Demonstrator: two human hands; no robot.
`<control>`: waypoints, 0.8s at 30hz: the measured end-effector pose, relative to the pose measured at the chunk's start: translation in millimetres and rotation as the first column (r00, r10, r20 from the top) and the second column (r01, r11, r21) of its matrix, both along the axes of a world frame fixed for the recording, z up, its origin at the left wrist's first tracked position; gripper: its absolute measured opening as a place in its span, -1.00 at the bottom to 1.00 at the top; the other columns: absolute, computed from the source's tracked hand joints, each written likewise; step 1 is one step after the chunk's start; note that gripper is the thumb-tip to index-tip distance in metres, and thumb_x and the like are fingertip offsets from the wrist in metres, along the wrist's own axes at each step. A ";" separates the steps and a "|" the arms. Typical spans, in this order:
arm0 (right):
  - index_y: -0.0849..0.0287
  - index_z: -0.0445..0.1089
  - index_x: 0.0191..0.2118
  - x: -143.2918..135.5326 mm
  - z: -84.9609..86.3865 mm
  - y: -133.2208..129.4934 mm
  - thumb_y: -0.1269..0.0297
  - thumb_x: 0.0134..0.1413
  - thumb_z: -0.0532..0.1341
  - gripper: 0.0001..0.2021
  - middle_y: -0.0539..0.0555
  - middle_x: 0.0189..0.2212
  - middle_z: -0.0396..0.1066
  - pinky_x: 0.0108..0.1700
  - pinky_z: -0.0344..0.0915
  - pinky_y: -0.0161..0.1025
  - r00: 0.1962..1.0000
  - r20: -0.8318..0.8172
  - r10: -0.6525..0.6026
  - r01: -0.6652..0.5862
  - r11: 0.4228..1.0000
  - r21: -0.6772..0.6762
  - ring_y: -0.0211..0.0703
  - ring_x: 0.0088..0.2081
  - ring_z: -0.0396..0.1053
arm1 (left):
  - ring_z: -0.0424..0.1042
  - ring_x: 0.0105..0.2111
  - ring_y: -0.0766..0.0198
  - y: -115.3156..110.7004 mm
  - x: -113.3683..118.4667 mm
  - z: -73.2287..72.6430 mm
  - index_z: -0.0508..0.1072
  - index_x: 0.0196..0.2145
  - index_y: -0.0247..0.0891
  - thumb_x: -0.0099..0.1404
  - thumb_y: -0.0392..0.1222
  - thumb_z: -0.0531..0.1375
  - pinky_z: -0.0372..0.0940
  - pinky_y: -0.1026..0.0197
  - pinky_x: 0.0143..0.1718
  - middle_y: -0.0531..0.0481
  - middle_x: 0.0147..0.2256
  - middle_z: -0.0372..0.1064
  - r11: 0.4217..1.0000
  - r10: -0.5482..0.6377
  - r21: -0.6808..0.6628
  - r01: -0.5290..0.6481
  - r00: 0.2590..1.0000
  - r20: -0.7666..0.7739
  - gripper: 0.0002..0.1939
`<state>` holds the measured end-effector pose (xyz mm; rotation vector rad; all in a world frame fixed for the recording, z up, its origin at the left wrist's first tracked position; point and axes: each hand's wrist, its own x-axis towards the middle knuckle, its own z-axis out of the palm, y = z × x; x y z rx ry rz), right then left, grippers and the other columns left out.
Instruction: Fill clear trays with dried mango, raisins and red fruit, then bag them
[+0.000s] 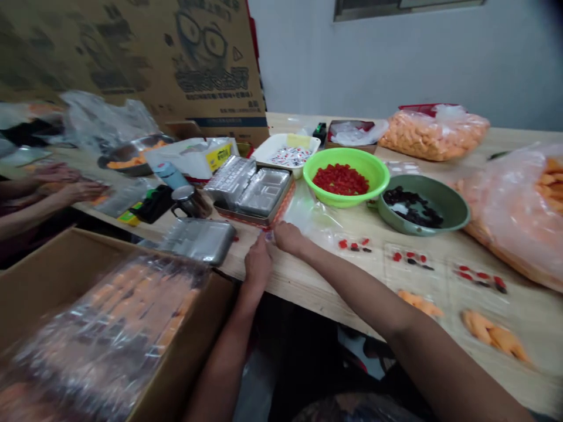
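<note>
My left hand (258,262) and my right hand (288,238) are close together at the table's front part. Both have their fingers closed. Between the fingertips is a small pale, shiny bit, too blurred to name. Just behind them stands a shallow tray (264,219) with stacks of see-through plastic containers (264,190). Left of my hands lies another stack of plastic trays (200,240). To the right, a plastic bag or sheet (310,217) lies flat. Beyond it is a lime-green bowl (345,201) of red pieces (341,179).
An open carton (220,305) of packed orange food fills the front left. A dark green bowl (453,220) holds dark pieces. Filled plastic trays (411,264) lie at right, before large bags of orange food (505,217). Another person's hands (77,187) work at far left, near a tape dispenser (153,204).
</note>
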<state>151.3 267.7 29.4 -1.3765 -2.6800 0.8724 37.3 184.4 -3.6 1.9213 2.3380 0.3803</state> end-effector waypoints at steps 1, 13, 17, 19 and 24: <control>0.41 0.34 0.13 7.8 1.8 6.2 0.47 0.21 0.16 -0.63 0.45 0.05 0.43 0.00 0.38 -0.09 1.000 0.005 -0.030 0.030 0.999 -0.021 0.17 0.05 0.45 | 0.53 -0.21 0.10 1.5 -1.6 -0.9 0.45 0.05 -0.25 0.32 -0.47 0.00 0.40 0.15 -0.18 -0.14 -0.23 0.56 0.999 0.003 0.041 -0.005 0.999 0.039 -0.57; 0.19 0.50 -0.07 239.3 37.9 -22.6 0.52 0.14 0.08 -0.67 0.10 -0.27 0.55 -0.21 0.28 -0.29 0.994 -0.056 -0.098 0.097 0.995 -0.013 -0.14 -0.29 0.44 | 0.55 -0.30 0.28 -8.2 124.2 19.5 0.59 -0.24 -0.24 0.29 -0.39 0.19 0.39 0.26 -0.17 0.03 -0.31 0.60 0.945 -0.267 0.079 0.318 0.609 0.747 -0.81; 0.21 0.42 0.00 263.1 12.9 -56.9 0.56 0.06 0.12 -0.62 0.13 -0.27 0.52 -0.22 0.25 -0.27 0.991 0.086 -0.100 0.100 0.995 0.001 -0.09 -0.27 0.43 | 0.55 -0.22 0.22 3.5 155.9 10.7 0.59 -0.24 -0.25 0.30 -0.43 0.18 0.37 0.20 -0.10 -0.02 -0.24 0.60 0.916 -0.325 0.027 0.400 0.701 0.635 -0.80; 0.22 0.40 0.01 265.8 6.3 -64.2 0.59 0.04 0.13 -0.60 0.16 -0.20 0.50 -0.15 0.27 -0.25 0.995 0.064 -0.078 0.077 0.997 0.023 -0.08 -0.21 0.42 | 0.54 -0.20 0.21 7.8 161.5 8.4 0.58 -0.22 -0.26 0.32 -0.43 0.17 0.37 0.20 -0.08 -0.03 -0.22 0.59 0.909 -0.340 0.002 0.417 0.740 0.581 -0.79; 0.35 0.42 0.04 265.7 11.9 -79.1 0.59 0.10 0.08 -0.61 0.36 -0.06 0.41 0.03 0.31 -0.03 0.980 0.101 -0.170 0.134 0.946 0.295 0.11 -0.04 0.37 | 0.45 0.00 0.06 -3.6 168.6 14.4 0.55 -0.07 -0.26 0.41 -0.30 0.12 0.34 0.04 0.06 -0.19 -0.04 0.46 0.876 -0.469 0.020 0.481 0.845 0.256 -0.77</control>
